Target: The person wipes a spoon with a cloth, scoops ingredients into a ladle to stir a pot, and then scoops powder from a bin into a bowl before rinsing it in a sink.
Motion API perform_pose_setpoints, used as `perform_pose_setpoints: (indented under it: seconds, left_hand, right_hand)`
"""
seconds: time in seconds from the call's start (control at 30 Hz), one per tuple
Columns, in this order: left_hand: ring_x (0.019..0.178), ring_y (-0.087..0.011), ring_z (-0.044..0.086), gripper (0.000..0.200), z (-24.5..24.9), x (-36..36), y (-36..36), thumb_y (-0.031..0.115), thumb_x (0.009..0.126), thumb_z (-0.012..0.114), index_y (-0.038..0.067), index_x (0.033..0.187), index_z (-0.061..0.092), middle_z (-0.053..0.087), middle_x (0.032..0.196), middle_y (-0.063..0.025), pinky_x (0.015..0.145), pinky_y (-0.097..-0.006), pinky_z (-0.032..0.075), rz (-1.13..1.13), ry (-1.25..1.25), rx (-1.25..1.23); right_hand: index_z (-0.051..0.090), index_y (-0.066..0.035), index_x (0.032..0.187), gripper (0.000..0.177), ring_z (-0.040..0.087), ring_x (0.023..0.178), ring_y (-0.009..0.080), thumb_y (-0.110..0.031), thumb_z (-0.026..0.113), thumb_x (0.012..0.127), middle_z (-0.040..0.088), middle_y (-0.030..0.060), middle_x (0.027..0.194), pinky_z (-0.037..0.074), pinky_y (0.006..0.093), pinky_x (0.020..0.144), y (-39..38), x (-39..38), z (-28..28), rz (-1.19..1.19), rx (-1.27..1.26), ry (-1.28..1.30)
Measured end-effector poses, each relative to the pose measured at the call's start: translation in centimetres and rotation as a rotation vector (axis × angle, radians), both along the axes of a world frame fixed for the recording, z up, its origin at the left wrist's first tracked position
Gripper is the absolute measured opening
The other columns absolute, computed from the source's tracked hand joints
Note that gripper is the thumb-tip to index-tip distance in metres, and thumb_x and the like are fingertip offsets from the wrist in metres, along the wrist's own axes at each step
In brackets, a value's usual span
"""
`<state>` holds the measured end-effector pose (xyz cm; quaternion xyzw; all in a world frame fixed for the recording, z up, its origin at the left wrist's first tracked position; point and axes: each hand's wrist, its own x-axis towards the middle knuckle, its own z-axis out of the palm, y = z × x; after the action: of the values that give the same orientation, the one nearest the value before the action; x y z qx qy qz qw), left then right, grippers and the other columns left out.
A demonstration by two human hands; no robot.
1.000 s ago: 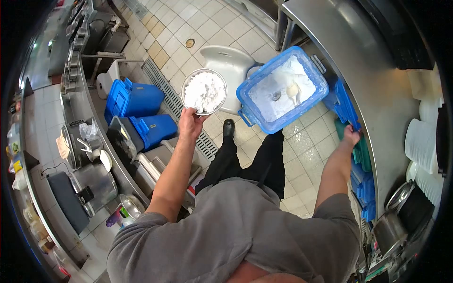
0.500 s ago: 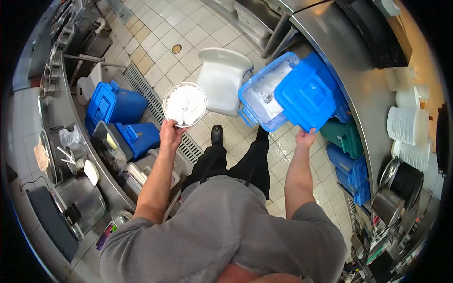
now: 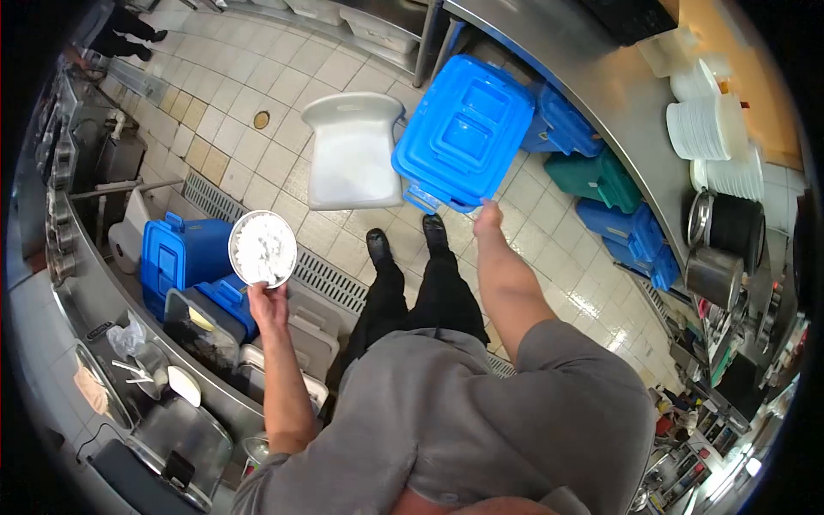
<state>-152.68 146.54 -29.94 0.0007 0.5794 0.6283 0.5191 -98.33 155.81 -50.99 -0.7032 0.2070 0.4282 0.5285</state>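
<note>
A round bowl (image 3: 263, 249) full of white powder rests in my left hand (image 3: 269, 304), whose fingers grip its near rim and reach under it. My right hand (image 3: 487, 220) is at the near right corner of a blue lid (image 3: 468, 120), its fingertips pressed to the edge. The lid lies over a blue bin (image 3: 421, 198) and hides what is inside. A white plastic chair (image 3: 354, 154) stands on the floor just left of the bin.
Blue lidded bins (image 3: 163, 262) line the left counter. Under the right counter (image 3: 584, 69) are a green bin (image 3: 592, 178) and more blue ones. Stacked white plates (image 3: 699, 130) and a metal pot (image 3: 714, 276) sit at right. Another person's dark-clothed legs (image 3: 120, 43) show at top left.
The blue lid has gone from being held aslant over the half-open bin to covering it. My right hand has moved left and forward. The bowl has shifted left in view, as the camera turned.
</note>
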Motion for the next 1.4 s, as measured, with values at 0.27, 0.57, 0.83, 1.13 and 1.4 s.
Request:
perform_pose_setpoints:
  seconds: [0.27,0.57,0.83,1.13,1.4]
  left_hand:
    - [0.105,-0.0282,0.065,0.036,0.9,0.6,-1.9,0.002,0.083,0.048,0.004,0.118,0.053,0.062,0.121,-0.0127,0.077,-0.0452,0.061,0.076,0.008,-0.019]
    - [0.1,-0.028,0.065,0.033,1.3,0.9,-1.7,0.001,0.084,0.048,0.005,0.117,0.051,0.061,0.12,-0.0126,0.073,-0.0436,0.061,0.072,0.035,-0.076]
    - [0.111,-0.0306,0.061,0.044,2.6,3.1,2.0,0.001,0.084,0.045,0.004,0.128,0.046,0.056,0.128,-0.0138,0.082,-0.0472,0.059,0.1,-0.051,-0.001]
    - [0.109,-0.0321,0.062,0.042,2.7,7.2,3.6,0.0,0.083,0.043,0.004,0.125,0.044,0.054,0.129,-0.016,0.075,-0.0462,0.062,0.125,-0.062,-0.09]
    - [0.11,-0.0337,0.063,0.051,2.6,14.5,7.2,0.0,0.082,0.043,0.002,0.134,0.041,0.054,0.131,-0.0176,0.077,-0.0483,0.061,-0.049,-0.044,-0.12]
  right_hand:
    - [0.058,0.0,0.123,0.051,0.055,0.119,0.0383,-0.032,0.066,0.084,0.061,0.0244,0.123,0.045,0.0459,0.099,15.1,4.3,11.3,1.009,-0.247,-1.191]
    - [0.059,-0.009,0.126,0.042,0.059,0.116,0.0373,-0.036,0.058,0.093,0.062,0.0177,0.125,0.049,0.0459,0.097,21.2,0.4,11.5,1.804,-0.469,-1.137]
    - [0.064,-0.009,0.117,0.034,0.061,0.113,0.0369,-0.034,0.058,0.094,0.064,0.0196,0.118,0.049,0.0475,0.095,23.5,0.8,10.5,1.936,-0.496,-1.135]
    - [0.065,-0.014,0.118,0.035,0.062,0.112,0.0363,-0.036,0.063,0.09,0.065,0.0156,0.12,0.051,0.0455,0.093,25.1,2.0,9.6,1.81,-0.534,-1.148]
    - [0.066,-0.015,0.117,0.033,0.061,0.114,0.0355,-0.034,0.063,0.09,0.065,0.0161,0.119,0.05,0.0472,0.093,33.2,8.1,9.8,1.826,-0.469,-1.114]
